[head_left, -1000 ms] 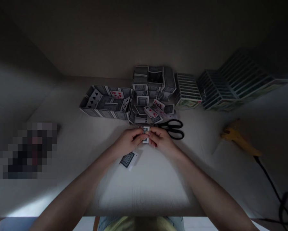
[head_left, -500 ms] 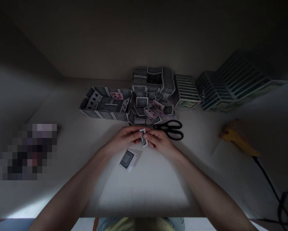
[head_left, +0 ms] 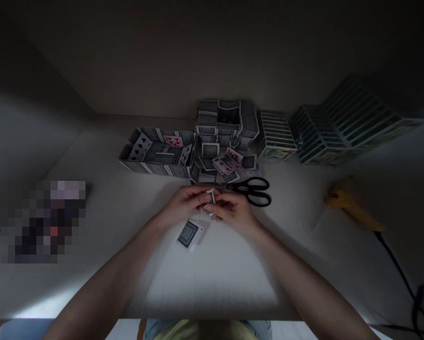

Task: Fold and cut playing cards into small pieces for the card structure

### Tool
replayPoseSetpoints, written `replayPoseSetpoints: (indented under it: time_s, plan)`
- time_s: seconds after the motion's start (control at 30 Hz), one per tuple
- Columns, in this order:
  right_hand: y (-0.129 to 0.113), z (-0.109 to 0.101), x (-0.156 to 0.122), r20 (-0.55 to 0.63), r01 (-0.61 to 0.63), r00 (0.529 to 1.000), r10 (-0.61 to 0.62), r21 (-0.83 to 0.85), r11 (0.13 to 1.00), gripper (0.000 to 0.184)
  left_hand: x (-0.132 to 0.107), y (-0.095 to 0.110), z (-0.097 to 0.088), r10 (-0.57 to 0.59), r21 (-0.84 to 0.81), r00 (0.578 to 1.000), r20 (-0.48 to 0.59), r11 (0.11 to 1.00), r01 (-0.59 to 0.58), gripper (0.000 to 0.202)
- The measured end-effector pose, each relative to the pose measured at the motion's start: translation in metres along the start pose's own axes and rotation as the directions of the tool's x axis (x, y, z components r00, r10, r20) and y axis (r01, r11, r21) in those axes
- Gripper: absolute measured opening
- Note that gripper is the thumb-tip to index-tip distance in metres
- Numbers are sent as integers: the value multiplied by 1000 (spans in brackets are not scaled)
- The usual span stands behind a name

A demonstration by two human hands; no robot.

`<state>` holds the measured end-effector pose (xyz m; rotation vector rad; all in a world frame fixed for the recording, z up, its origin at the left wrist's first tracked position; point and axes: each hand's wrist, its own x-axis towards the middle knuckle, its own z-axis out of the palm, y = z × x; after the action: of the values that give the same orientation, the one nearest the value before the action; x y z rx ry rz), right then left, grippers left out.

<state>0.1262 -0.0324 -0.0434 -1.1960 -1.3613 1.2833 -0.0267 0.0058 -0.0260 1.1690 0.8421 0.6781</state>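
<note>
My left hand [head_left: 184,204] and my right hand [head_left: 233,210] meet over the middle of the white table [head_left: 212,278]. Both pinch one small piece of playing card [head_left: 211,195], now bent or folded and mostly hidden between the fingers. A face-down card piece [head_left: 189,233] lies on the table just under my left wrist. Black scissors [head_left: 251,191] rest right beyond my right hand. Behind them lies a heap of cut cards [head_left: 223,165], with structures built of cards: a low open box [head_left: 158,152] and a taller block [head_left: 226,120].
Ribbed card stacks [head_left: 276,134] and longer ones [head_left: 342,125] stand at the back right. A yellow glue gun [head_left: 353,208] lies at the right with its black cord [head_left: 406,283] trailing to the edge. A blurred-out object [head_left: 45,222] is at the left. The wall is close behind.
The card piece, first held flat and upright between both hands, has been turned edge-on and folded into the fingers. My hands stay at the same spot.
</note>
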Motion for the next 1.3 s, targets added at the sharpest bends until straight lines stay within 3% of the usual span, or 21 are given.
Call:
replayPoseSetpoints:
  time_s: [0.2,0.43,0.93,1.03,1.3]
  plan:
    - [2,0,-1,94,-140,986,136,46,989,28,1,-1,1,-7,55,1000,-21,998,8,30]
    - [-2,-3,-1,126,-116,986,109,49,992,28,2,-3,-1,33,71,999,12,997,-34,27]
    - [-5,-1,1,93,-254,967,239,222,941,32,3,0,0,128,76,988,84,988,-135,28]
    - [-6,-1,2,110,-266,963,247,219,939,33,2,1,1,115,61,991,67,991,-119,27]
    - [-5,4,3,-9,-209,975,222,295,932,32,0,2,7,85,80,995,-43,993,-82,29]
